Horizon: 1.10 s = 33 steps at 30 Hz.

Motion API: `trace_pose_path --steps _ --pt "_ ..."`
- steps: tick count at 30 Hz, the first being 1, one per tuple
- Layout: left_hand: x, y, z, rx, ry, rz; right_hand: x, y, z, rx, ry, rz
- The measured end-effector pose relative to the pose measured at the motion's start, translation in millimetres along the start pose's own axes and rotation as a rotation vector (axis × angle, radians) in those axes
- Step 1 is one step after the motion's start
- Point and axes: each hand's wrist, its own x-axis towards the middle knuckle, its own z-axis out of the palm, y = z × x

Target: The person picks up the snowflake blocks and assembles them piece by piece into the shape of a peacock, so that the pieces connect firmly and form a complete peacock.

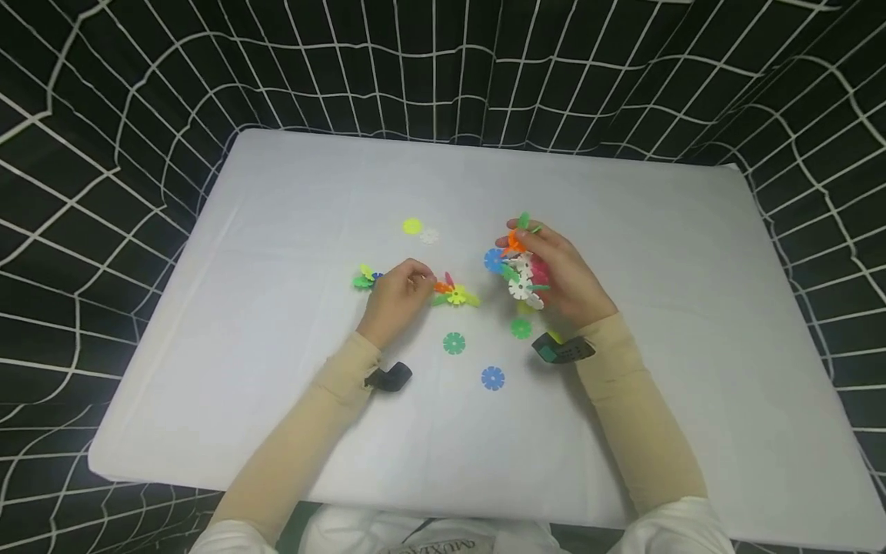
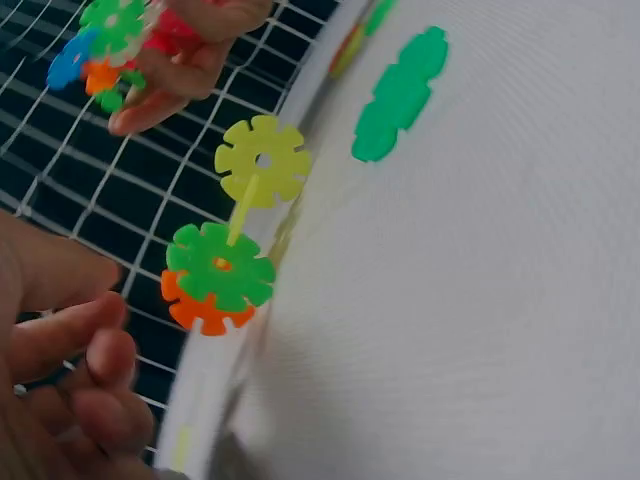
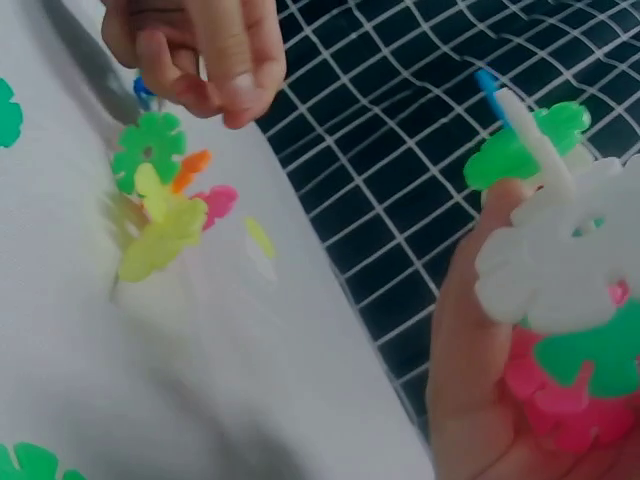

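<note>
My right hand (image 1: 573, 283) grips a joined cluster of notched plastic snowflake discs (image 1: 521, 287) in white, green, pink, blue and orange, raised over the table. Its thumb lies along the white disc (image 3: 560, 265) in the right wrist view. My left hand (image 1: 396, 302) hovers with loosely bent fingers beside a smaller joined piece (image 1: 456, 295) of yellow, green, orange and pink discs on the table. In the left wrist view that piece shows a green disc (image 2: 225, 265) just beyond the fingertips, with nothing between thumb and fingers. Another joined piece (image 1: 363, 278) is partly hidden behind the left hand.
Loose discs lie flat on the white table (image 1: 291, 231): a yellow disc (image 1: 412, 225) and a white disc (image 1: 430, 236) farther back, a teal disc (image 1: 454, 343), a green disc (image 1: 521, 328) and a blue disc (image 1: 493, 378) nearer the front. Black netted cloth (image 1: 443, 77) surrounds the table.
</note>
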Motion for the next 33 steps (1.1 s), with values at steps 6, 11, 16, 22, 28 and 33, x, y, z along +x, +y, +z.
trace_pose_path --steps 6,11,16,22,28,33 --pt "-1.7 16.4 5.0 0.295 -0.045 -0.026 1.9 1 -4 -0.054 -0.002 0.053" --pt "3.6 23.0 10.3 0.394 -0.170 -0.035 4.8 4 -5 -0.092 0.007 0.093" --pt "8.8 22.3 12.0 0.388 -0.237 0.008 6.3 7 -5 -0.129 0.002 0.093" --pt "11.8 17.4 -2.0 -0.183 -0.170 -0.052 9.0 12 1 -0.193 0.011 0.055" --pt "11.9 27.1 -14.4 -0.667 -0.166 -0.037 8.2 15 11 -0.270 0.027 -0.003" --pt "11.5 31.8 -15.7 -0.695 -0.212 -0.082 7.1 16 21 -0.283 0.004 -0.004"
